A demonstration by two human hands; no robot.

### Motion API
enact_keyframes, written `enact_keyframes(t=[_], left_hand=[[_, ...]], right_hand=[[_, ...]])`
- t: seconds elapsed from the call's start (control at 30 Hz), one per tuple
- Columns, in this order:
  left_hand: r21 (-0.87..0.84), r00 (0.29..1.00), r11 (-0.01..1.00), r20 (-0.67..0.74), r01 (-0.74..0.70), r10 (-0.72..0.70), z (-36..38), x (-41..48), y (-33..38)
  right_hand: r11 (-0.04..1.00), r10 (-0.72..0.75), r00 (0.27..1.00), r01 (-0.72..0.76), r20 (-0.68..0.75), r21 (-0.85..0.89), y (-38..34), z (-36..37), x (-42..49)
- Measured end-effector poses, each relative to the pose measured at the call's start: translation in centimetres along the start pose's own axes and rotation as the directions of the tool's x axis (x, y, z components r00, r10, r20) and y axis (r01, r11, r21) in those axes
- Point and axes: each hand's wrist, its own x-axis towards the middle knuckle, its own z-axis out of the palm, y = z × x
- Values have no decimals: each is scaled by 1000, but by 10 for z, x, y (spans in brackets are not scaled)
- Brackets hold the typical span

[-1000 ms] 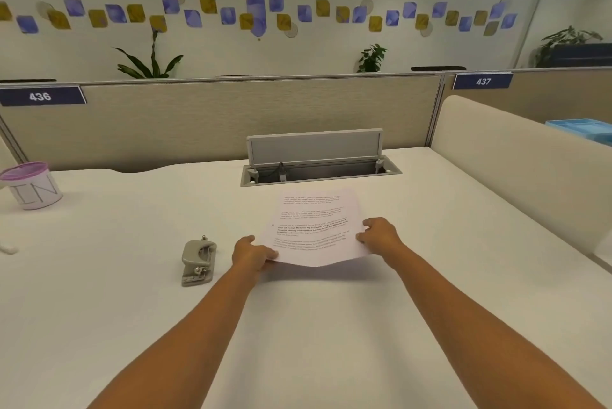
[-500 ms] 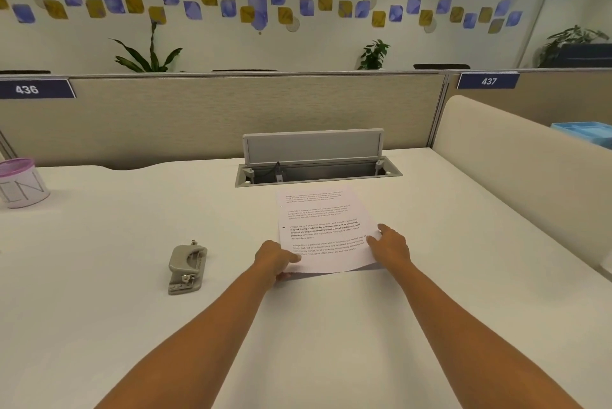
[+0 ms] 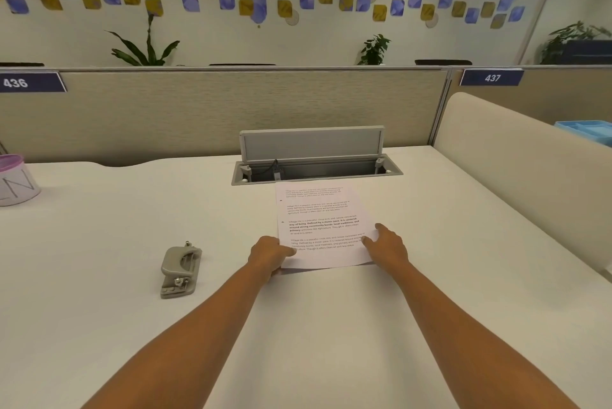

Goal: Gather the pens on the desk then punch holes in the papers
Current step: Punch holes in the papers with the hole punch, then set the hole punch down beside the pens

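A: Where are the papers sitting?
B: Papers (image 3: 323, 226) are lying mid-desk (image 3: 99, 276), far edge reaching up to the front rim of the open cable hatch (image 3: 314, 172). Near edge is lifting slightly, casting a shadow underneath.
A: Hands?
B: Left hand (image 3: 270, 254) is gripping the near-left corner, with the thumb lying on top and the fingers curling under the edge. Right hand (image 3: 387, 248) is resting on the near-right edge, fingers mostly straight, thumb tip touching the printed side. Cannot tell whether any finger is going under the sheet there.
A: Hole punch?
B: Hole punch (image 3: 180, 271) is sitting on the desk left of the left hand, well apart from the papers, neither hand touching it.
A: Anything else?
B: Cup with a pink lid (image 3: 15, 180) is standing at the far-left edge of view. Blue tray (image 3: 586, 130) is showing past the right-hand divider (image 3: 513, 150). Tags reading 436 (image 3: 15, 82) and 437 (image 3: 492, 78) are hanging on the back partition (image 3: 231, 110).
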Motion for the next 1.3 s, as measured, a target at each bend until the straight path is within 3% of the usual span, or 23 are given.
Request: enact_keyframes(t=[0.47,0.6,0.73,0.83,0.93,1.03,1.13,1.3], left_hand=[[-45,1000,999,-18,16,-16,0,4,-3],[-87,999,996,-32,20,-23,-7,0,-6],[-100,995,995,-100,-14,4,-25,-6,-11],[-51,971,995,-225,-91,77,-46,-9,-19],[164,893,977,-407,-133,190,-73,-17,-27],[285,806,954,-540,-96,243,-101,-21,-41],[305,753,952,-626,-4,203,-124,-23,-58],[182,825,977,-565,111,12,-134,-22,-76]], right_hand=[[999,-38,999,38,-18,38,4,4,3],[991,-127,986,132,-111,38,-5,9,-4],[962,-263,960,269,-99,52,-26,28,-15],[919,-395,918,395,-36,7,-42,53,-29],[840,-535,842,538,63,-64,-55,82,-43],[763,-623,773,634,119,-126,-66,101,-51],[692,-682,717,696,142,-190,-71,113,-56],[669,-706,696,716,128,-202,-69,121,-57]])
